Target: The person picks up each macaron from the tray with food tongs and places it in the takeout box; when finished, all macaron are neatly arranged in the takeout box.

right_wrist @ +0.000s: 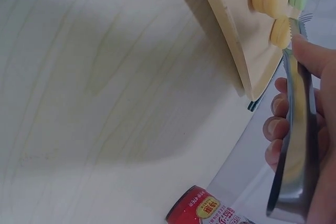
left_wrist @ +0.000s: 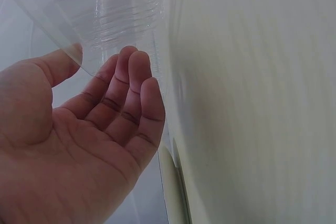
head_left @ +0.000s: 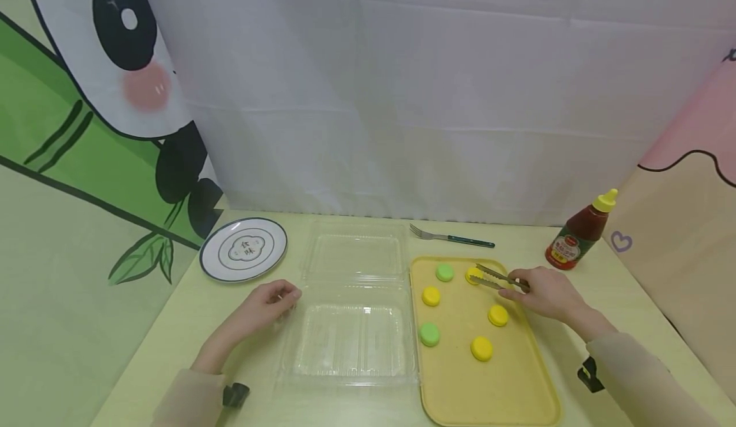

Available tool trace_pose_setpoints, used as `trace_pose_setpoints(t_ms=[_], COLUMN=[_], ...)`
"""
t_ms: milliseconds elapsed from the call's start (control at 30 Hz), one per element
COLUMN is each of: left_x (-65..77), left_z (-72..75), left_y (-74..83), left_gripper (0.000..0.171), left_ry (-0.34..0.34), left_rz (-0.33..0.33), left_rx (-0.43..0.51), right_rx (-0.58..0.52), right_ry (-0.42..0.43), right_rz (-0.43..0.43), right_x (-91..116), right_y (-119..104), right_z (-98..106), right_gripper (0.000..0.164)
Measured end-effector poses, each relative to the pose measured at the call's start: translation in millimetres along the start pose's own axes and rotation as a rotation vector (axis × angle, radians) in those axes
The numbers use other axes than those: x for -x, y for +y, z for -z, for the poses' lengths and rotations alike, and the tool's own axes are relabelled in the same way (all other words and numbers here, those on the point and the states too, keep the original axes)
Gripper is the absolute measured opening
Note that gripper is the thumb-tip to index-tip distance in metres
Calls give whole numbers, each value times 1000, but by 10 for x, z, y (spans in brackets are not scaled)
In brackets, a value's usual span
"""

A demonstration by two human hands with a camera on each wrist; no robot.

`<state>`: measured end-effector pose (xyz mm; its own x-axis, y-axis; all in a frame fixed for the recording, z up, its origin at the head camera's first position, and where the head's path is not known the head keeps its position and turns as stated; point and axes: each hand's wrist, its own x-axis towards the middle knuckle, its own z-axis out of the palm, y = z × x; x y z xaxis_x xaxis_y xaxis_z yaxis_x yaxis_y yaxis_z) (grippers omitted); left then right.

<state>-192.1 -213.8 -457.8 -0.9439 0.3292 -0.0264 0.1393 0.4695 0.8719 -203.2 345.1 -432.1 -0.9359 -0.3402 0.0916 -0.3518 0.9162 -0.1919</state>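
Tongs (right_wrist: 300, 129): at the far end of the yellow tray (head_left: 489, 388), tips straddling a yellow macaron (head_left: 473, 271)
Right hand (head_left: 549, 293): fingers and thumb curled round the tongs, forearm extended from the near right
Left hand (head_left: 264, 304): loosely cupped, thumb apart from fingers, at the left edge of the clear container (head_left: 353, 341); contact cannot be told
Sauce bottle (head_left: 581, 235): far right, red label, gold oval reading 特惠, "476克" nearby
Plate (head_left: 270, 251): far left, two small Chinese characters at centre

Far left: you have a round, white, dark-rimmed plate (head_left: 244, 249).
Far, right of centre: you see a green-handled metal fork (head_left: 454, 238).
Far right: you face a yellow-capped red sauce bottle (head_left: 582, 235).
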Motion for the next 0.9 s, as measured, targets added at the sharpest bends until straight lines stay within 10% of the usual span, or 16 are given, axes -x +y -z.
trace_pose_setpoints(t_ms=[900], left_x=[30], left_z=[-5], left_y=[32], left_gripper=[28], left_ry=[-8], left_rz=[-15], left_rx=[14], right_rx=[-6], right_ry=[-29], right_rz=[86], right_x=[-134], right_y=[-203], right_z=[262], right_gripper=[31])
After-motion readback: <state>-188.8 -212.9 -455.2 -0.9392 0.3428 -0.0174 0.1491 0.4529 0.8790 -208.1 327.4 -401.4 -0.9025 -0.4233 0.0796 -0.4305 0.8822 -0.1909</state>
